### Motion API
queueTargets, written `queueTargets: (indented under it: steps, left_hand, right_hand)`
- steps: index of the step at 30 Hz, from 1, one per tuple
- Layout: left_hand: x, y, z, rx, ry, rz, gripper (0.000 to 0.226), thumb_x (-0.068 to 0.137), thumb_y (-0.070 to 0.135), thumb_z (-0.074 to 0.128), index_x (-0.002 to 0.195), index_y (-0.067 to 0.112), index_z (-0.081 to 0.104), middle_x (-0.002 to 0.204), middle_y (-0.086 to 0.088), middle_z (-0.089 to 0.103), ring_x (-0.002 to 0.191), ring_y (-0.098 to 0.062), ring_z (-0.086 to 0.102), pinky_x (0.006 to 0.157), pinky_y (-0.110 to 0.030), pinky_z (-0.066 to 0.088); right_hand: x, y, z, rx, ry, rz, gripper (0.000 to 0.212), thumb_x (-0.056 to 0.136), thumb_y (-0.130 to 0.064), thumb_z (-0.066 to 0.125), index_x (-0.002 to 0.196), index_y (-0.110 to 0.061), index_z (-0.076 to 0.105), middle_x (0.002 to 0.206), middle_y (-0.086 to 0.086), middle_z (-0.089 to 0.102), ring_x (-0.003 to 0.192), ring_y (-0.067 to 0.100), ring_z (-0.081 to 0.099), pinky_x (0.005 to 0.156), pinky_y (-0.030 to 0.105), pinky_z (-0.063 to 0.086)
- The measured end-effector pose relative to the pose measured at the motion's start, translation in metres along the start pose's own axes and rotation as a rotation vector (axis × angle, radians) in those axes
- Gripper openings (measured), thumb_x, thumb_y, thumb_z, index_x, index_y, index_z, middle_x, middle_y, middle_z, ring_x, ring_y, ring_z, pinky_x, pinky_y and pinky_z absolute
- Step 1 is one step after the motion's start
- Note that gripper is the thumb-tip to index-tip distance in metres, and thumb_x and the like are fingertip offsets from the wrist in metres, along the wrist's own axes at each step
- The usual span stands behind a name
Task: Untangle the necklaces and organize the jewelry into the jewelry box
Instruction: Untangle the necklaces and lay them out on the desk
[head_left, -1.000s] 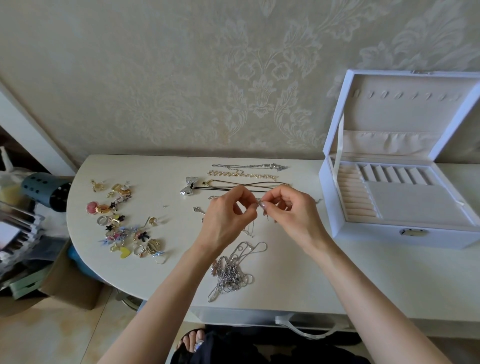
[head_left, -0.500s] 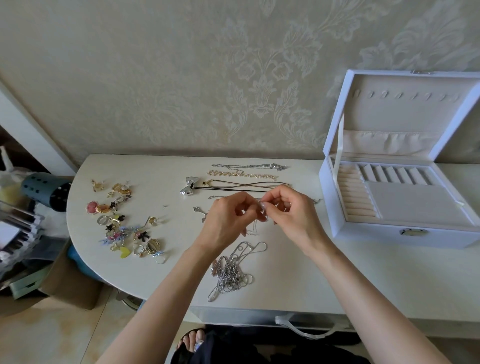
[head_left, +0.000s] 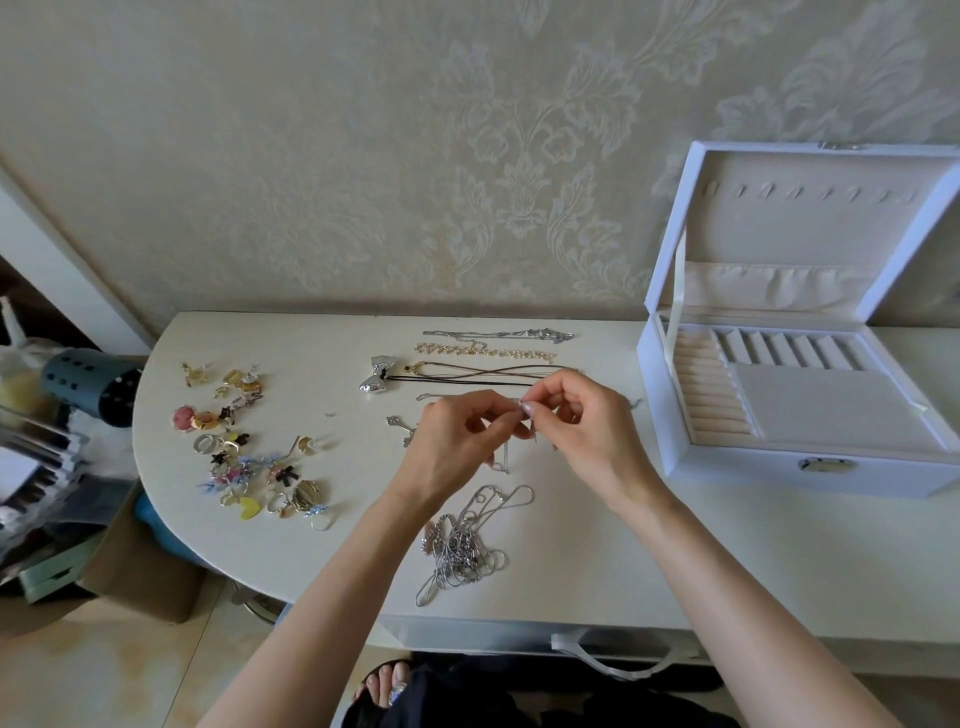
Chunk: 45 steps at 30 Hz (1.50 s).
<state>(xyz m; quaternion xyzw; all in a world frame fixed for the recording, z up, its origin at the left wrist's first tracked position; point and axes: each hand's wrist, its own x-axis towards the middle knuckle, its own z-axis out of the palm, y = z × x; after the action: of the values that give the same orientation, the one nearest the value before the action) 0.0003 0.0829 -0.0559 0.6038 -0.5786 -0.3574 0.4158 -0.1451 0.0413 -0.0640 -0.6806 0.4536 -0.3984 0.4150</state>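
Nearest, on the front of the pale worktop (head_left: 675, 561): a tangle of silver chains (head_left: 460, 545), looped and knotted together. Just beyond it, raised off the surface: left hand (head_left: 452, 447) and right hand (head_left: 587, 436), fingertips meeting. Each grip pinching a thin silver chain (head_left: 505, 460), a short length hanging down between the palms; clasp or knot too small to tell. Likely step: freeing one necklace or working its clasp. To the left, a scatter of rings and earrings (head_left: 249, 452). Further back, several necklaces (head_left: 483, 352) laid out straight in a row, one with a silver bow (head_left: 377, 376). Far right, near the wall: white jewelry box (head_left: 753, 475), lid up, ring rolls and compartments showing. Next, probably: laying this chain beside the row, with slow, gentle pulls to avoid tightening any knot.
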Motion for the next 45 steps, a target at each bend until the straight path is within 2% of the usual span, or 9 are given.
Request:
queueTargets:
  steps: [5,10,14,17,21,25,30,35,45]
  left_hand:
    - [0.0018,-0.0039,-0.0001,0.055,0.018,0.005,0.011,0.084,0.013,0.065,0.074,0.016,0.066,0.071,0.007,0.07,0.054,-0.007,0.052,0.061,-0.028,0.05]
    - [0.0031,-0.0068,-0.0013,0.043,0.073,-0.03,0.023,0.079,0.017,0.073,0.065,0.013,0.055,0.065,-0.007,0.064,0.058,-0.017,0.051,0.061,-0.037,0.046]
    - [0.0017,-0.0045,-0.0018,-0.006,0.045,-0.029,0.016,0.082,0.016,0.071,0.07,0.011,0.06,0.065,-0.003,0.067,0.051,-0.012,0.054,0.054,-0.024,0.044]
    - [0.0011,-0.0036,-0.0012,-0.026,0.011,-0.006,0.009,0.087,0.017,0.065,0.078,0.014,0.065,0.073,0.0,0.071,0.051,-0.01,0.053,0.055,-0.017,0.042]
    - [0.0025,-0.0033,-0.0013,-0.053,0.016,0.008,0.008,0.086,0.013,0.066,0.078,0.012,0.064,0.073,0.0,0.07,0.054,-0.009,0.051,0.055,-0.017,0.043]
    - [0.003,-0.004,-0.0022,-0.101,0.044,-0.014,0.011,0.081,0.012,0.072,0.077,0.008,0.062,0.073,-0.002,0.066,0.056,-0.011,0.05,0.056,-0.027,0.047]
    - [0.001,-0.0006,-0.0014,-0.106,0.03,-0.016,0.011,0.089,0.015,0.063,0.081,0.007,0.064,0.075,-0.007,0.069,0.052,-0.011,0.048,0.047,-0.009,0.033]
    - [0.0013,-0.0031,-0.0013,-0.113,0.028,-0.041,0.012,0.092,0.014,0.057,0.084,0.007,0.062,0.075,-0.004,0.068,0.052,-0.011,0.048,0.046,-0.009,0.032]
    - [0.0018,-0.0036,-0.0001,-0.167,0.01,-0.058,0.014,0.095,0.017,0.053,0.083,0.011,0.056,0.074,-0.004,0.063,0.052,-0.013,0.048,0.045,-0.012,0.032]
  right_hand:
    - [-0.0006,-0.0007,0.0002,0.009,-0.011,-0.008,0.013,0.081,-0.007,0.067,0.075,-0.018,0.064,0.062,-0.011,0.062,0.056,0.006,0.048,0.057,0.021,0.041]
    - [-0.0011,0.0013,0.0012,0.003,-0.038,-0.016,0.012,0.08,-0.007,0.067,0.076,-0.017,0.064,0.065,-0.009,0.062,0.06,0.01,0.05,0.061,0.027,0.043]
    - [0.0,0.0017,0.001,-0.003,-0.014,-0.019,0.011,0.081,-0.009,0.066,0.076,-0.018,0.064,0.065,-0.007,0.062,0.063,0.021,0.054,0.062,0.031,0.044]
    - [0.0009,0.003,0.0,-0.016,0.013,-0.013,0.014,0.081,-0.01,0.066,0.074,-0.021,0.063,0.063,-0.011,0.061,0.061,0.015,0.052,0.061,0.027,0.044]
    - [0.0009,0.0022,0.0003,0.005,0.0,0.012,0.012,0.081,-0.01,0.066,0.076,-0.02,0.063,0.063,-0.008,0.062,0.059,0.01,0.051,0.06,0.023,0.041]
    - [-0.0004,-0.0001,0.0005,0.03,-0.016,0.024,0.01,0.081,-0.009,0.066,0.076,-0.018,0.063,0.063,-0.006,0.062,0.055,0.006,0.049,0.058,0.021,0.04]
    - [-0.0012,-0.0027,-0.0013,0.037,-0.007,0.033,0.011,0.082,-0.008,0.064,0.077,-0.017,0.063,0.063,-0.003,0.063,0.057,0.004,0.052,0.059,0.023,0.044]
    - [-0.0011,-0.0026,-0.0013,0.038,-0.012,0.038,0.01,0.082,-0.008,0.064,0.078,-0.017,0.063,0.065,0.0,0.063,0.059,0.007,0.054,0.062,0.031,0.046]
    - [-0.0015,-0.0053,-0.0037,0.059,-0.029,0.045,0.01,0.083,-0.007,0.064,0.079,-0.016,0.064,0.066,0.0,0.063,0.058,0.005,0.052,0.061,0.029,0.045]
